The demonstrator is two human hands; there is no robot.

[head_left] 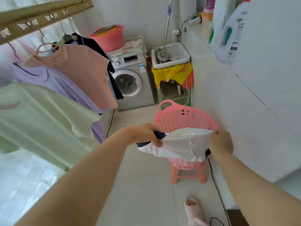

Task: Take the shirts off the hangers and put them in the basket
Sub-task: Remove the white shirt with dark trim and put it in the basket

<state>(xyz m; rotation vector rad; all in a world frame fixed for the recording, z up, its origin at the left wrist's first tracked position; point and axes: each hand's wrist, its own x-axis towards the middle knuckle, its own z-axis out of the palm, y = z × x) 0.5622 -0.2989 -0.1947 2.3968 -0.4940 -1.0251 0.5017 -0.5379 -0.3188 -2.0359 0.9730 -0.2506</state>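
Head view: in the lower middle of the frame both hands hold a white shirt [180, 144] with dark navy trim, stretched between them. The left hand [146, 134] grips the shirt's left edge at the navy band, fingers curled round the cloth. The right hand [222, 141] pinches the right edge, fingers bunched on the fabric. The shirt hangs over the near part of a pink perforated basket [179, 118], hiding its near rim; whether the cloth touches the basket cannot be told. The basket sits on a small pink stool [187, 175] beside the white wall at right.

At the left of the frame four shirts hang on hangers from a drying rail [40, 15] that runs across the upper left. Nearest is a pale green shirt [40, 115], then a lilac shirt [57, 82], a peach shirt [84, 69] and, farthest back, a dark navy shirt [91, 43].

In the upper middle stands a silver washing machine [133, 82] with a pink tub [109, 36] on top. Just right of it is a white sink [177, 48] with a yellow cloth [172, 74] draped below it. A white detergent bottle [232, 38] stands on the ledge at upper right. At the bottom edge a foot in a pale slipper [193, 211] shows on the tiled floor, with a black cable [216, 185] running beside it.
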